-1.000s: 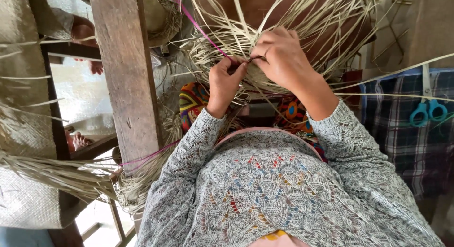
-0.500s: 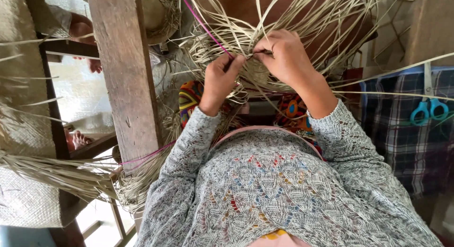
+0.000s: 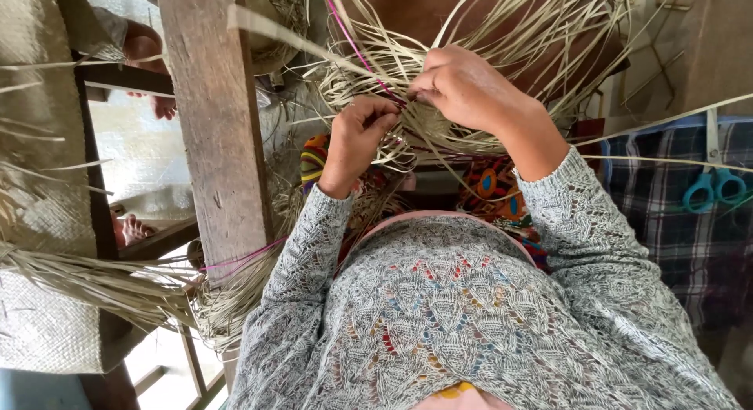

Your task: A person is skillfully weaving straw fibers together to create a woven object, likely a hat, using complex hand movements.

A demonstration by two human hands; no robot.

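Note:
Both my hands work at a tangle of pale straw strips point(image 3: 486, 33) held in front of my chest. My left hand point(image 3: 357, 139) is curled shut, pinching strips at the woven edge. My right hand point(image 3: 463, 84) sits just above and to the right, fingers closed on strips at the same spot, beside a pink strand point(image 3: 351, 41) that runs up and away. The woven part itself is mostly hidden behind my hands. My grey knitted sleeves fill the lower view.
A thick wooden post point(image 3: 216, 127) stands at my left. A woven mat point(image 3: 39, 159) and loose straw bundle point(image 3: 102, 284) lie far left. Blue-handled scissors point(image 3: 714, 186) rest on a plaid cloth point(image 3: 682, 237) at right. Another person's foot point(image 3: 129, 229) shows below the post.
My left hand has slid slightly left and down along the strips. My right hand has shifted a little, still pinching at the weave edge. A long strip now sweeps across the post.

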